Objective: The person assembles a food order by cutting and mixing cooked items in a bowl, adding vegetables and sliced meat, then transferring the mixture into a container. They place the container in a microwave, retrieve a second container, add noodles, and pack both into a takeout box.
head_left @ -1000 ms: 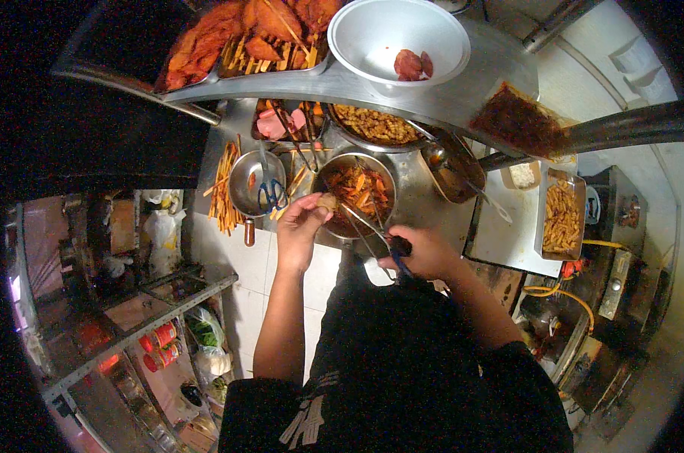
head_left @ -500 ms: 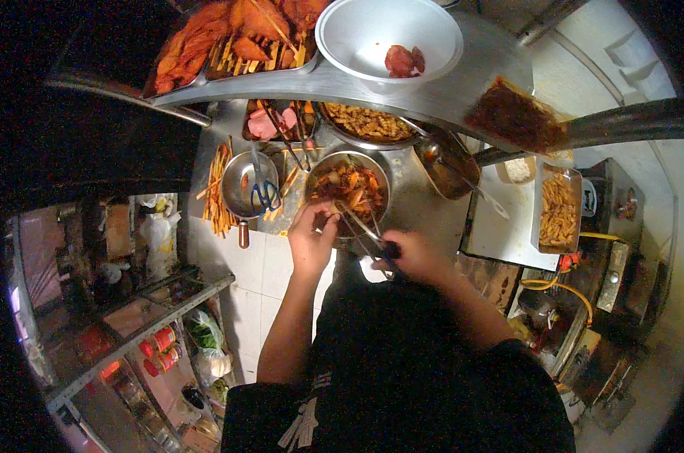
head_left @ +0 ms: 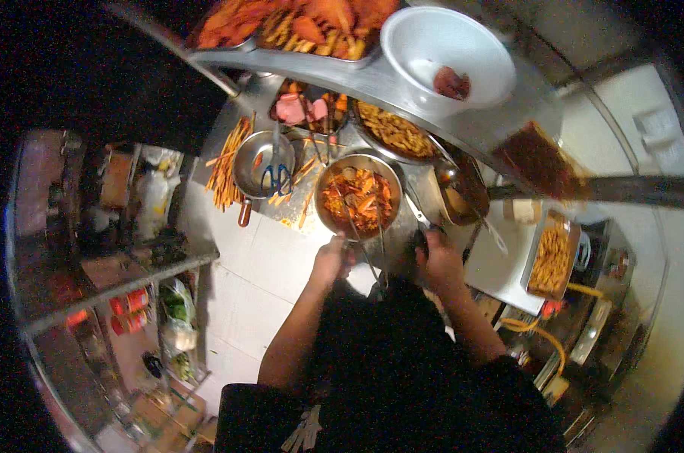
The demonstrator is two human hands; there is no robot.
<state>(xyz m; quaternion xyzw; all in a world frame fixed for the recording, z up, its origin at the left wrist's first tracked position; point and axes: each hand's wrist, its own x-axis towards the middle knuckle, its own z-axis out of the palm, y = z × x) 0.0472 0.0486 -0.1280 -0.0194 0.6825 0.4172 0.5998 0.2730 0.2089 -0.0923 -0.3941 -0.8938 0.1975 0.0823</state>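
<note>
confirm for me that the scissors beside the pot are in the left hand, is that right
Wrong hand: the head view shows the scissors beside the pot in the right hand.

Left hand [head_left: 330,264], its fingers by the near rim of a metal pan [head_left: 368,161] of reddish food [head_left: 363,200], right hand [head_left: 442,262], fingers around scissors [head_left: 415,207], tongs [head_left: 382,245] between both hands' fingers, wooden-handled pan [head_left: 248,151] left of them, pale bowl [head_left: 411,54] beyond

The left hand [head_left: 331,263] is blurred — orange food [head_left: 334,16] cut off up top.
</note>
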